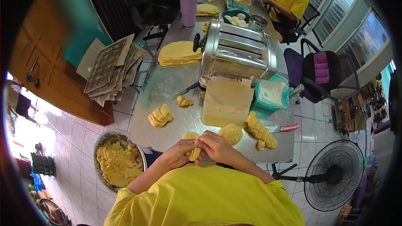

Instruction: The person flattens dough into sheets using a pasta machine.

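One dough piece (194, 155), near side of the roller machine (238, 50): gripped by left hand (181, 150) and right hand (212, 145), both closed. Likely fault: tearing, from pinching too hard. One knife (192, 86) lies left of the machine, blade bare; careless reaching could cut.

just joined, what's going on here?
The person's left hand and right hand hold a dough piece between them at the near edge of the metal table. Dough lumps lie around; beyond stands a roller machine, with stacked dough sheets to its left. A bowl of dough sits lower left. Co-workers are around the far end.
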Demonstrator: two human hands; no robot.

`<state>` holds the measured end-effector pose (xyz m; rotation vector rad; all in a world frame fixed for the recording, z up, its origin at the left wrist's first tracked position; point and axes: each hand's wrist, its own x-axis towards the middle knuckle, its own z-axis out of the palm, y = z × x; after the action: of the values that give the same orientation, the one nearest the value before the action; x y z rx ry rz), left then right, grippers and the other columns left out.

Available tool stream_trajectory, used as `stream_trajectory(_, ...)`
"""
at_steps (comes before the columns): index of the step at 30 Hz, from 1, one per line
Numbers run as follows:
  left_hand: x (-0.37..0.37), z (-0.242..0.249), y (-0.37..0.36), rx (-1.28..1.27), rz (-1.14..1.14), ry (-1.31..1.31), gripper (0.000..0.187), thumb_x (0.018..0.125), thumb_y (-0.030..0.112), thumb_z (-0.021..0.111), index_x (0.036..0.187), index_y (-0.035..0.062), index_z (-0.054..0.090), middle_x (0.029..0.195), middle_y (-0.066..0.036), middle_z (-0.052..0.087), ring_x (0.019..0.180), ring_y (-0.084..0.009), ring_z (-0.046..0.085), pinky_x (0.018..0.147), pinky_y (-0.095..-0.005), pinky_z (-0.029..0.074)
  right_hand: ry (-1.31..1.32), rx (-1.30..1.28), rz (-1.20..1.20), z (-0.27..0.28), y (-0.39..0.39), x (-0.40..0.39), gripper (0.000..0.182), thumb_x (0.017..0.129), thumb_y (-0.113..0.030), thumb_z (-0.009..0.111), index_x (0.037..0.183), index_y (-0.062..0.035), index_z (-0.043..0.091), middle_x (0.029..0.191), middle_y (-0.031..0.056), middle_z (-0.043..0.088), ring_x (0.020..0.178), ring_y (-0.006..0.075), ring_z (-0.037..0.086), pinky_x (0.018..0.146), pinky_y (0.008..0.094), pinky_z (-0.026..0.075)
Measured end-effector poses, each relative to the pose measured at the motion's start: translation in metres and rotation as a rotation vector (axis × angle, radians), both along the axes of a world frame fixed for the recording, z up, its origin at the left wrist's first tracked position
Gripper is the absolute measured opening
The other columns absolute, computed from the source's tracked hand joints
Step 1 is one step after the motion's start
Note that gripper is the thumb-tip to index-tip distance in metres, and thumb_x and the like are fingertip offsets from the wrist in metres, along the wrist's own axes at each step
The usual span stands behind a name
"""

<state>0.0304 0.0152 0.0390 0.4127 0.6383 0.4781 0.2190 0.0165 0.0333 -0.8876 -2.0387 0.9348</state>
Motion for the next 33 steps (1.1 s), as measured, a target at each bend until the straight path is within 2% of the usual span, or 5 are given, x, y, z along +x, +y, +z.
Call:
stream_trajectory(9, -0.009, -0.002, -0.004, 0.012, -0.137, 0.132, 0.032, 0.089, 0.026, 0.055, 0.101, -0.0033, 0.055, 0.076, -0.013, 0.06, 0.061, -0.0193, 0.06, 0.053, -0.0281, 0.049, 0.196, -0.435, 0.114, 0.011, -0.009, -0.003, 0.03, 0.084, -0.014, 0.061, 0.111, -0.0031, 0.055, 0.091, 0.0096, 0.059, 0.074, 0.0242, 0.063, 0.067, 0.0311, 0.048)
stream_trajectory(11, -0.007, 0.007, -0.004, 0.103, 0.003, 0.124, 0.032, 0.089, 0.027, 0.055, 0.1, -0.0033, 0.054, 0.075, -0.014, 0.06, 0.059, -0.0202, 0.06, 0.051, -0.0275, 0.048, 0.08, -0.179, 0.078, 0.007, -0.009, -0.007, 0.023, 0.086, -0.017, 0.06, 0.105, -0.0039, 0.056, 0.087, 0.0097, 0.061, 0.072, 0.0262, 0.064, 0.064, 0.0319, 0.048)
stream_trajectory(18, -0.004, -0.01, -0.008, 0.177, 0.087, 0.132, 0.039, 0.088, 0.033, 0.056, 0.101, -0.0038, 0.054, 0.075, -0.013, 0.06, 0.061, -0.0188, 0.059, 0.052, -0.0267, 0.048, 0.152, -0.02, -0.17, -0.001, -0.025, -0.014, 0.014, 0.087, -0.019, 0.056, 0.091, -0.0053, 0.056, 0.083, 0.0126, 0.061, 0.073, 0.0315, 0.061, 0.062, 0.0369, 0.047)
stream_trajectory(24, 0.01, 0.008, -0.01, 0.209, 0.005, 0.26, 0.035, 0.089, 0.031, 0.056, 0.101, -0.0023, 0.054, 0.076, -0.01, 0.06, 0.062, -0.0153, 0.059, 0.052, -0.0253, 0.047, 0.218, -0.222, -0.15, -0.001, -0.032, 0.003, 0.013, 0.088, -0.017, 0.055, 0.09, -0.0046, 0.055, 0.073, 0.0122, 0.062, 0.067, 0.0271, 0.063, 0.058, 0.0339, 0.047)
stream_trajectory(33, 0.003, 0.007, -0.012, 0.245, 0.054, 0.019, 0.026, 0.089, 0.025, 0.056, 0.096, -0.0002, 0.053, 0.079, -0.013, 0.058, 0.062, -0.0155, 0.058, 0.05, -0.0258, 0.046, 0.437, -0.391, -0.338, -0.009, -0.028, 0.028, 0.014, 0.088, -0.016, 0.055, 0.089, -0.002, 0.054, 0.076, 0.0112, 0.061, 0.063, 0.0182, 0.058, 0.056, 0.0284, 0.044)
